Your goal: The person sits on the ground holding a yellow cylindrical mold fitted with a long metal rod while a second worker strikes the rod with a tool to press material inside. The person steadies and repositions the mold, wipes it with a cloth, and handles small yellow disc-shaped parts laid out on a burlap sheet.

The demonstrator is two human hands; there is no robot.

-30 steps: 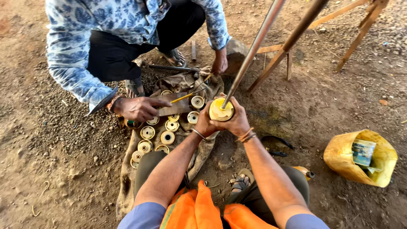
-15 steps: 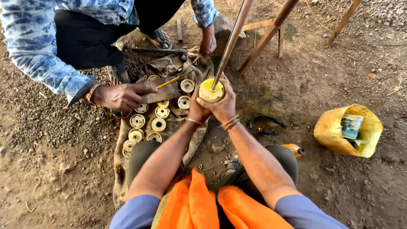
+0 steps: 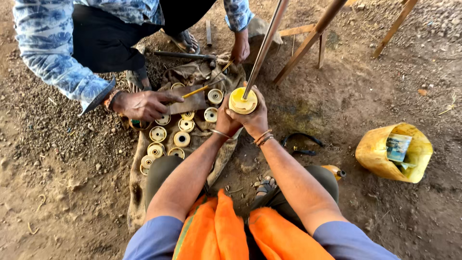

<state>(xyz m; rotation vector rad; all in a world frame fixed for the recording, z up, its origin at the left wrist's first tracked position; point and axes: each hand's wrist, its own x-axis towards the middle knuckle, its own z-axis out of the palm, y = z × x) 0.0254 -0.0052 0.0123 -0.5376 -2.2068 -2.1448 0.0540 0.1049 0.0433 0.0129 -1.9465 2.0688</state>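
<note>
Two hands of ours are wrapping around one round yellow cap [image 3: 242,101]. We are holding it up just above the brown cloth [image 3: 144,192] on the ground. Our left hand [image 3: 226,120] is closing its grip on the left side of the cap, and our right hand [image 3: 255,118] is closing its grip on the right side and underneath. A long metal rod [image 3: 267,41] is coming down at a slant and poking into the middle of the cap.

On the cloth, to the left of the cap, many more small round caps [image 3: 182,138] are lying in rows. We think those ones are waiting, so a lot is left. We cannot tell if any of them are finished.

Across the cloth, another person's hand [image 3: 144,105] is pressing on a flat brown piece [image 3: 191,102] with a thin yellow stick [image 3: 199,89] lying over it. Far to the right of the cloth, a cut yellow jug [image 3: 373,154] is sitting on the dirt.
</note>
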